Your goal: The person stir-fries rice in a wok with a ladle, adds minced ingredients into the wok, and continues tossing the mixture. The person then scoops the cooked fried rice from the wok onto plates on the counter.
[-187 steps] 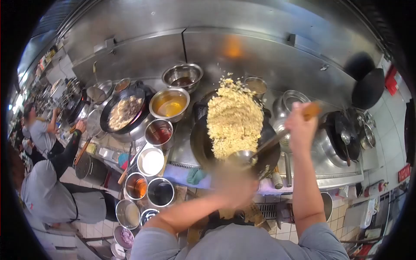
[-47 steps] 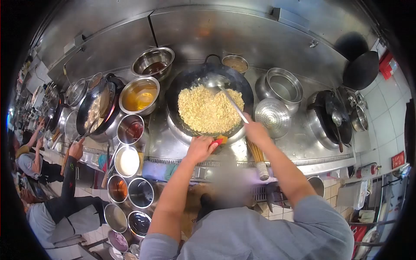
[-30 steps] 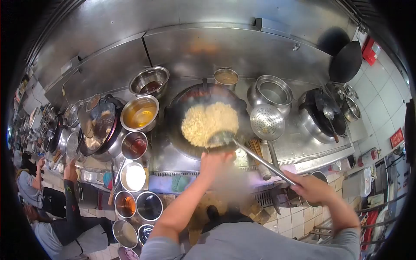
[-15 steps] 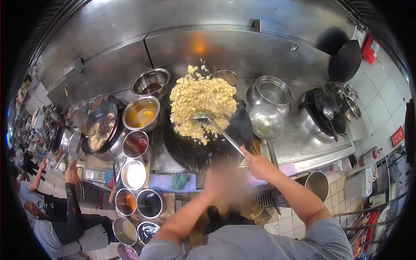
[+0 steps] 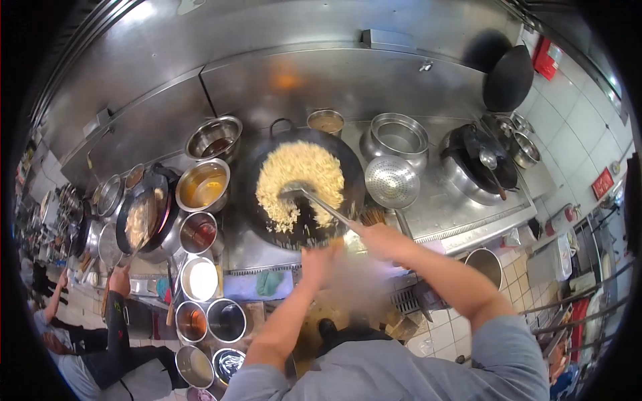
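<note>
A large black wok (image 5: 351,154) stands on the range in front of me, with a mass of yellowish fried rice (image 5: 301,167) spread in it. My right hand (image 5: 378,242) is closed around the handle end of a metal ladle (image 5: 328,209). The ladle's bowl rests in the near part of the rice. My left hand (image 5: 319,266) is closed at the near rim of the wok, partly blurred, its exact grip hidden. A green cloth (image 5: 269,283) lies on the counter edge left of that hand.
Left of the wok are a bowl of yellow liquid (image 5: 203,186) and several seasoning pots (image 5: 199,230). A perforated strainer (image 5: 392,182) and a steel pot (image 5: 399,137) stand right. Another wok (image 5: 478,164) sits farther right. A co-worker's hand (image 5: 120,279) is at the left wok.
The rice was up in the air above the wok and now lies in it. The wok has come level, and the ladle's bowl is lower in the rice. The view has shifted slightly.
</note>
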The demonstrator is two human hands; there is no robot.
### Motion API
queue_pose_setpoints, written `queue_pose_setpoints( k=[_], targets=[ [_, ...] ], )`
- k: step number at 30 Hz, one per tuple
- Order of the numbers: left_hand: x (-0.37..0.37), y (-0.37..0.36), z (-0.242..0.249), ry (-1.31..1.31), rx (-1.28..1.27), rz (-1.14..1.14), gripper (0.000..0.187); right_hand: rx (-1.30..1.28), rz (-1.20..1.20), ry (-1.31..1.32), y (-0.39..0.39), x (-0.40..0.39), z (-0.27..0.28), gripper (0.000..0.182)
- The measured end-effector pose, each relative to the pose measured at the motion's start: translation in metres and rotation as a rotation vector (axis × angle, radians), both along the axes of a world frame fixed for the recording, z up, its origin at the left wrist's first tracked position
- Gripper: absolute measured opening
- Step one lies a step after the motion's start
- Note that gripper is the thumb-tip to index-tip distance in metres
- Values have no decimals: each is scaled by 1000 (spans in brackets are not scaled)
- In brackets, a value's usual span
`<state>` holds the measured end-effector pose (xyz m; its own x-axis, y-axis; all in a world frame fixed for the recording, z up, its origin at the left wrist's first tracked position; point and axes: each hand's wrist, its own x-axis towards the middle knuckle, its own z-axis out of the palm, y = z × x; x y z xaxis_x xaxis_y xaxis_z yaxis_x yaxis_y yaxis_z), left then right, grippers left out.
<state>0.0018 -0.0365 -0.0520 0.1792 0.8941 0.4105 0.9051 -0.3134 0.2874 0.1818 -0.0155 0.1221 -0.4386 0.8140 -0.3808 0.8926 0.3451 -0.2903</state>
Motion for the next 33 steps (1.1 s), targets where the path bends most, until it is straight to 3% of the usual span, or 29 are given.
queue_pose_setpoints(
  k=[2,4,6,8,10,12,14,16,18,21,25,28,31,33],
  targets=[
    [-7,-30,-16,-6,-67,-160,35,73,-3,88,-7,5,-32,61],
    [-15,-18,7,120,3,-139,35,155,1,178,-23,9,-35,57],
    [-28,22,41,18,-129,-102,37,58,-163,250,-57,20,-29,50],
    [-40,45,39,18,-92,-55,35,174,-120,194,-72,51,-59,45],
    [-43,53,31,16,-55,31,32,167,-74,-68,-68,91,-72,49],
    [-39,50,23,-61,-80,89,32,43,-197,-268,-30,126,-69,51],
    [-42,53,19,-137,-98,150,32,277,-185,-301,12,134,-72,54],
    [-44,56,15,-192,-166,90,31,235,-130,-120,56,103,-92,53],
    [-46,57,11,-185,-153,79,31,126,-295,14,82,53,-145,52],
    [-47,59,10,-157,-136,79,32,141,-188,133,55,-4,-137,52],
    [-46,59,12,-145,-193,67,34,87,-54,37,17,34,-118,52],
    [-46,59,25,-128,-228,76,38,23,-57,-66,24,66,-34,46],
    [-46,58,37,-79,-339,56,43,227,-79,-56,72,52,-47,37],
    [-49,64,35,-46,-358,47,43,216,-182,114,92,8,-67,29]
  ],
)
